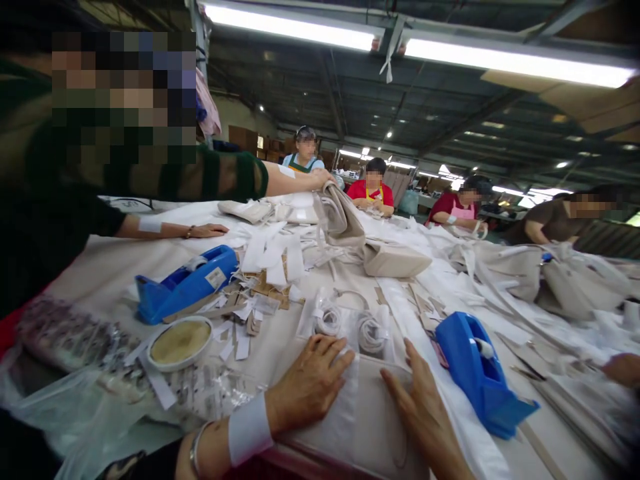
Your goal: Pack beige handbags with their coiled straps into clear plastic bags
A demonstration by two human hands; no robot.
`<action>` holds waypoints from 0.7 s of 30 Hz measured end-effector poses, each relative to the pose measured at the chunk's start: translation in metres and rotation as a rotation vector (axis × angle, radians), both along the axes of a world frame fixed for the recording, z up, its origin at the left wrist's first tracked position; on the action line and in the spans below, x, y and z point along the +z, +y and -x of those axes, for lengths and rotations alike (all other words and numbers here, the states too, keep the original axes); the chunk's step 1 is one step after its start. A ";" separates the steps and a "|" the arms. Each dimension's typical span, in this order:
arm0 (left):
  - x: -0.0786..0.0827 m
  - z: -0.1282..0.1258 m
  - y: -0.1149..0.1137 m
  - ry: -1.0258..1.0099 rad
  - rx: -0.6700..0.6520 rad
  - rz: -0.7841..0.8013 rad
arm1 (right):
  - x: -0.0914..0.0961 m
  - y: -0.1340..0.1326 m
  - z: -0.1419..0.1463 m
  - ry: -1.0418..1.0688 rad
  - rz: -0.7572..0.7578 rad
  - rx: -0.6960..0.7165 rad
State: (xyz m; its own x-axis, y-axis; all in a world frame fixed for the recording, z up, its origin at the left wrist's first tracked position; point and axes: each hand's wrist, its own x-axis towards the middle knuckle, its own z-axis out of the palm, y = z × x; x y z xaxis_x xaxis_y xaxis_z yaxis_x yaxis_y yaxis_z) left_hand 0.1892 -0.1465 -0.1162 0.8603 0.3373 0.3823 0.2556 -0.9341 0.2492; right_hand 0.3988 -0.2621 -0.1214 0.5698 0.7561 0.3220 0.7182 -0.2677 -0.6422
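A beige handbag [373,393] lies flat in front of me, with what looks like clear plastic over part of it. Flat on its upper left side rests my left hand [310,381], fingers stretched forward. My right hand [425,407] is at the bag's right edge, fingers straight and apart, with the thumb side toward the bag. Just beyond my fingertips, two coiled white cords or straps [329,320] sit in clear plastic at the bag's top. Neither hand grips anything.
Blue tape dispensers stand left [193,283] and right [480,373]. A round dish [180,343] holds a yellowish pad. Paper tags [273,257] and more beige bags [395,257] cover the table. A co-worker's arm [295,181] reaches in from the left; several other people sit or stand beyond.
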 end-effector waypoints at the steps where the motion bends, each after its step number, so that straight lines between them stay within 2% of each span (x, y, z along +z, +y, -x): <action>1: 0.000 0.000 0.000 -0.015 -0.001 0.010 | -0.006 -0.004 0.002 0.102 0.027 -0.014; 4: -0.003 0.002 0.003 -0.140 0.083 0.041 | -0.012 -0.004 0.003 0.289 0.036 -0.056; 7: -0.010 0.007 0.014 -0.304 0.360 0.104 | -0.010 -0.002 -0.002 0.376 0.025 -0.073; 9: -0.015 0.011 0.026 -0.370 0.531 0.253 | -0.010 -0.002 -0.005 0.446 0.024 -0.079; 10: -0.017 0.014 0.032 -0.387 0.569 0.378 | -0.011 -0.002 -0.005 0.479 0.012 -0.080; 12: -0.018 0.019 0.041 -0.397 0.534 0.653 | -0.013 -0.003 -0.005 0.524 -0.033 -0.084; 14: -0.016 0.023 0.045 -0.412 0.436 0.842 | -0.014 -0.003 -0.004 0.540 -0.077 -0.088; 16: -0.014 0.026 0.045 -0.444 0.373 0.906 | -0.014 -0.003 -0.002 0.542 -0.084 -0.087; 21: -0.020 0.028 0.043 -0.458 0.364 0.967 | -0.011 -0.003 -0.003 0.527 -0.007 -0.057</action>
State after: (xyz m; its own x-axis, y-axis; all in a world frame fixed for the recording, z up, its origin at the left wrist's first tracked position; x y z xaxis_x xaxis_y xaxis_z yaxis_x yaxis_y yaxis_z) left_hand 0.1607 -0.1034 -0.1362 0.4962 0.8646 0.0790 0.1715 -0.1869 0.9673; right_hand 0.4015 -0.2653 -0.1321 0.6957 0.7182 -0.0143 0.2816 -0.2910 -0.9143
